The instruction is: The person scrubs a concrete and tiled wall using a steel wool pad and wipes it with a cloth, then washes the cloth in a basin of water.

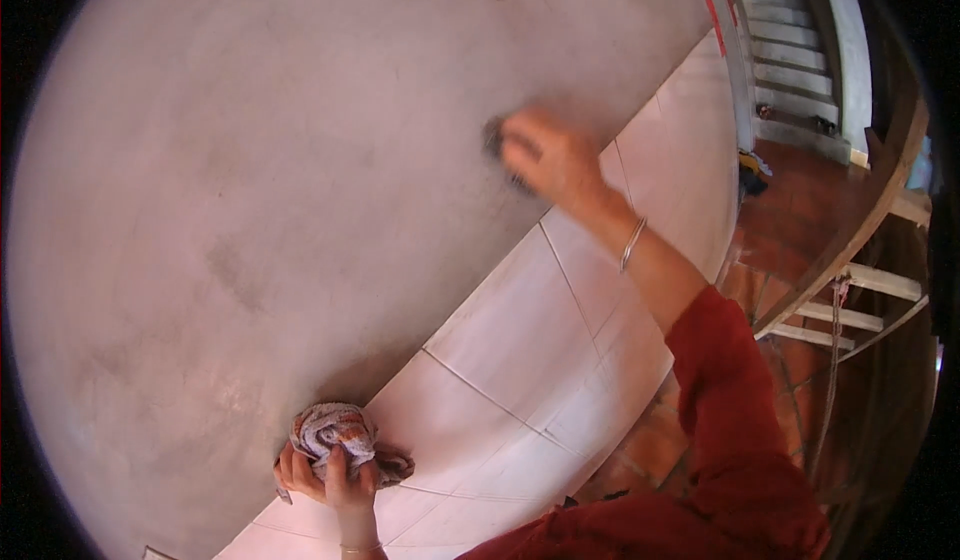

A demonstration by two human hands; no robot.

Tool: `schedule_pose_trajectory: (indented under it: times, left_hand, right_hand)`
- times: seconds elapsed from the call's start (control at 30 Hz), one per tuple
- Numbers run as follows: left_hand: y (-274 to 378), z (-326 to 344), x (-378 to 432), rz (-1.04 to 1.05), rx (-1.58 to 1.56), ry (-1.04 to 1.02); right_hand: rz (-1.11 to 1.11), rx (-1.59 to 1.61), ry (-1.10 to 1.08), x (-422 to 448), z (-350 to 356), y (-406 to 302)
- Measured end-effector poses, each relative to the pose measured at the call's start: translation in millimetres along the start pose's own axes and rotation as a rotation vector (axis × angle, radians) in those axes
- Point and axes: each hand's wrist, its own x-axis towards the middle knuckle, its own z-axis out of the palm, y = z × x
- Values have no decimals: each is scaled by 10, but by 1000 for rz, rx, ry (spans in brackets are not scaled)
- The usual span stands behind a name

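Observation:
My left hand [330, 479] grips a bunched, damp-looking terry cloth [335, 429] with orange markings, at the line where the plain wall meets the tiles. Farther up that line, my right hand [551, 156] is blurred and curled around a small dark pad [493, 136], perhaps a scouring pad, against the wall. Faint grey smudges mark the plain greyish wall [300, 147]. Below it runs a band of white wall tiles [495, 350] with thin grout lines.
A wooden ladder [840, 266] with a hanging rope [832, 372] stands at the right over a terracotta tile floor [799, 207]. Behind it a staircase [791, 53] climbs, with small objects on a low step. A dark and yellow bundle [752, 172] lies by the wall's end.

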Motion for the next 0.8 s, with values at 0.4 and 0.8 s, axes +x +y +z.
schedule_pose_trajectory:
  times: [0.4,0.8]
  left_hand:
    - [125,4,25,-79,-20,-10]
    - [95,-78,-58,-89,24,-16]
  right_hand:
    - [-97,-169,-48,229,-92,127]
    - [-107,-158,-52,533,71,-81]
